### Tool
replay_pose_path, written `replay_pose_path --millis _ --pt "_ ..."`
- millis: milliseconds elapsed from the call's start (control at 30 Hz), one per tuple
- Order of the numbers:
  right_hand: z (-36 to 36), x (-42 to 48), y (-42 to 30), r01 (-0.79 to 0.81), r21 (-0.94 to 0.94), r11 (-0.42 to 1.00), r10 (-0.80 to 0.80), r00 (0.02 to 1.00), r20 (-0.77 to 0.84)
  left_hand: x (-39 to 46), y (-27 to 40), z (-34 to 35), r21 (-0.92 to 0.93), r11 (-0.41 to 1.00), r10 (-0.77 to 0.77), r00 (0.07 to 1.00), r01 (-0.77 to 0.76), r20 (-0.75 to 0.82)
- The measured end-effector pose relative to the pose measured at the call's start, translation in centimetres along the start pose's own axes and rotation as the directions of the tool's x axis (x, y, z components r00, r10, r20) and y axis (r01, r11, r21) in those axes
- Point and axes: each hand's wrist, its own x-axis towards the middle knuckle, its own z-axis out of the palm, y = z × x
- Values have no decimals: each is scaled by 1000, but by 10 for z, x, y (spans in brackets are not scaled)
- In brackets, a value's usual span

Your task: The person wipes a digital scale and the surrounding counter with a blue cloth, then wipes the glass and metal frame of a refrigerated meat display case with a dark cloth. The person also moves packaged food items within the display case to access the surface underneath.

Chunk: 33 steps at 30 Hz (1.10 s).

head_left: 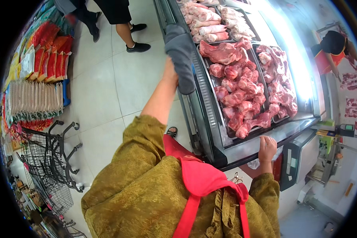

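Note:
A dark grey cloth [180, 56] covers most of my left hand [171, 71], which holds it against the long front edge of a refrigerated meat display case [206, 98]. The covered fingers are hidden. My right hand [267, 148] is at the case's near end, its fingers bent over the metal edge [288, 126]. Inside the case, a black tray [209, 64] holds raw meaty bones [241, 92], with more meat pieces [276, 77] in the tray beside it. Pig's trotters [208, 25] fill the trays farther along.
A scale [300, 156] stands right of my right hand. Behind the case, a person in a red apron [327, 61] is near cut meat [352, 80]. Shopping carts [47, 157] and stacked packaged goods [37, 96] line the left. Two people's legs [122, 32] are in the aisle.

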Motion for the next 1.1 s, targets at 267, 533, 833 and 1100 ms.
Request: replay_pose_path --millis 267,533,833,1100 --pt "2 -2 2 -37 36 999 39 997 -60 -87 60 44 -487 817 -289 950 308 115" --pt "-3 1 -7 -84 168 982 97 993 -73 -70 73 49 -716 428 -454 816 552 358" --pt "-5 -1 -8 -80 176 981 102 988 -120 -74 92 85 -733 411 -830 555 542 -55" --pt "-3 3 -8 -88 200 976 115 985 -128 -105 23 84 -722 -682 -556 560 116 615"
